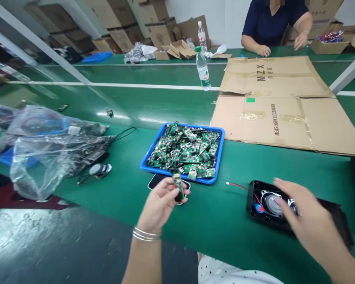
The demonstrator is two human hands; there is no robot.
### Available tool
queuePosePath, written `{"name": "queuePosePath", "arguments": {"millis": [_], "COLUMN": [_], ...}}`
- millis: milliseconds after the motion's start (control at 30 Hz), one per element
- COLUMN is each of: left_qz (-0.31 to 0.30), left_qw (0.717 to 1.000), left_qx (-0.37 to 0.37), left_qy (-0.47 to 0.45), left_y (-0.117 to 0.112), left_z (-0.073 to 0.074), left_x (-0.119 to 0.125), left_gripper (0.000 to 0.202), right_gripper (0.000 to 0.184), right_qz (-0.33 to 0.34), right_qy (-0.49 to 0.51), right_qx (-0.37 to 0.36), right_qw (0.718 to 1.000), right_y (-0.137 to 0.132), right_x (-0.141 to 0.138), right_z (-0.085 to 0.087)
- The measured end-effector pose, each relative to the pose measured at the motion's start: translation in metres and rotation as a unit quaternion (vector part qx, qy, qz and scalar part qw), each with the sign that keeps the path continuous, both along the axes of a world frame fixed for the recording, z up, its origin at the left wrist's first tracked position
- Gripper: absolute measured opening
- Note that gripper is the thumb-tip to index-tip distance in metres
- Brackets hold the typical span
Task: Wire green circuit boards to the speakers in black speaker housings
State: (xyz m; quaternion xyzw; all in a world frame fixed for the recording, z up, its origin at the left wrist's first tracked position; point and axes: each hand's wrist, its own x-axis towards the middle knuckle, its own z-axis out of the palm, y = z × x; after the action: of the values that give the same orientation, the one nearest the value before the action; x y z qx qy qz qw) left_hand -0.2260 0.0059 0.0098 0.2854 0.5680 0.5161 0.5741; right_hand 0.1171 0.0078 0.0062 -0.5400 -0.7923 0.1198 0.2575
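Note:
My left hand [158, 205] pinches a small green circuit board [178, 185] upright, just in front of a blue tray [148, 157] heaped with several such boards. A dark phone [156, 180] lies under the tray's front edge. My right hand [306, 217] hovers with fingers spread over a black speaker housing [256, 205] that has a round driver [273, 203] in it and a red wire [239, 186] trailing left. The hand holds nothing.
Flattened cardboard [281, 102] covers the belt at right. Clear plastic bags [47, 150] with parts lie left, loose speaker drivers [99, 169] beside them. A water bottle [203, 69] stands mid-table. Another person [272, 23] sits across; boxes are stacked behind.

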Motion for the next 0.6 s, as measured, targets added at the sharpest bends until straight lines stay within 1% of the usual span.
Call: {"name": "queuePosePath", "arguments": {"millis": [33,67,133,167,200,267,333,400,467,500,567,600], "left_qz": [-0.013,-0.027,-0.052,-0.059,-0.062,-0.069,-0.082,-0.103,-0.128,-0.145,-0.186,-0.208], "left_qw": [0.999,0.997,0.990,0.988,0.986,0.985,0.984,0.983,0.983,0.984,0.982,0.976], "left_qx": [-0.020,-0.039,-0.061,-0.064,-0.065,-0.063,-0.062,-0.062,-0.053,-0.046,-0.032,-0.026], "left_qy": [-0.034,-0.069,-0.118,-0.131,-0.139,-0.143,-0.144,-0.141,-0.116,-0.088,0.004,0.057], "left_y": [-0.010,-0.017,-0.028,-0.032,-0.035,-0.038,-0.038,-0.036,-0.034,-0.033,-0.031,-0.030], "left_z": [-0.007,-0.013,-0.019,-0.021,-0.022,-0.023,-0.024,-0.025,-0.027,-0.027,-0.025,-0.023], "left_x": [0.009,0.017,0.030,0.036,0.040,0.048,0.054,0.057,0.061,0.063,0.067,0.070], "left_gripper": [0.031,0.033,0.036,0.036,0.036,0.036,0.037,0.040,0.043,0.045,0.043,0.041], "right_gripper": [0.031,0.030,0.029,0.027,0.025,0.022,0.021,0.020,0.018,0.018,0.017,0.016], "right_qz": [0.066,0.097,0.125,0.128,0.133,0.142,0.143,0.146,0.160,0.168,0.174,0.173], "right_qy": [-0.024,-0.048,-0.075,-0.071,-0.054,0.007,0.065,0.101,0.124,0.134,0.150,0.155], "right_qx": [0.025,0.025,0.022,0.009,-0.005,-0.039,-0.071,-0.100,-0.130,-0.144,-0.168,-0.175], "right_qw": [0.997,0.994,0.989,0.989,0.990,0.989,0.985,0.979,0.971,0.966,0.959,0.957], "right_y": [0.007,0.014,0.022,0.024,0.024,0.023,0.021,0.019,0.017,0.016,0.014,0.013], "right_x": [-0.019,-0.036,-0.062,-0.069,-0.074,-0.075,-0.071,-0.066,-0.063,-0.062,-0.061,-0.060], "right_z": [-0.003,-0.008,-0.017,-0.020,-0.022,-0.020,-0.011,0.000,0.009,0.013,0.016,0.017]}}
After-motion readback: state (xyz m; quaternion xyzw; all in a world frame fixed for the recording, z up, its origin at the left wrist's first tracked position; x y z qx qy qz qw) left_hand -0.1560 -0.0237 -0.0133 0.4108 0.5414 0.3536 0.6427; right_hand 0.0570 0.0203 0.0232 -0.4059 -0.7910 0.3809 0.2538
